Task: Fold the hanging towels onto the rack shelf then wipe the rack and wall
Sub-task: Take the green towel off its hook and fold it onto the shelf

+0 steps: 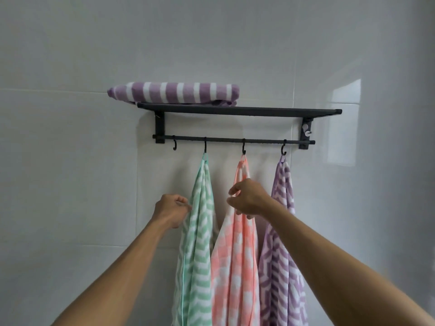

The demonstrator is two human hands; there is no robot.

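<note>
While three towels hang unfolded: next step judged as lifting the green one off its hook.
Wall: pale tile behind everything; wiping comes last, so best left alone for now.
Rack: black, fixed to wall, shelf on top, rail with four hooks below; right half of shelf bare, good landing spot.
Green towel: hangs by its loop from second hook from left; best lifted up and off the hook, not tugged down.
Pink towel: on third hook, just beside the green one.
Purple towel: on fourth hook, partly behind right arm.
Striped towel: folded already, lying on left part of shelf, end overhanging.
Right hand: in front of pink towel, fingers curled, thumb and forefinger near together; whether cloth is pinched cannot be told.
Left hand: clenched at green towel's left edge, seemingly pinching the hem.
Empty hook: leftmost, nothing on it.
</note>
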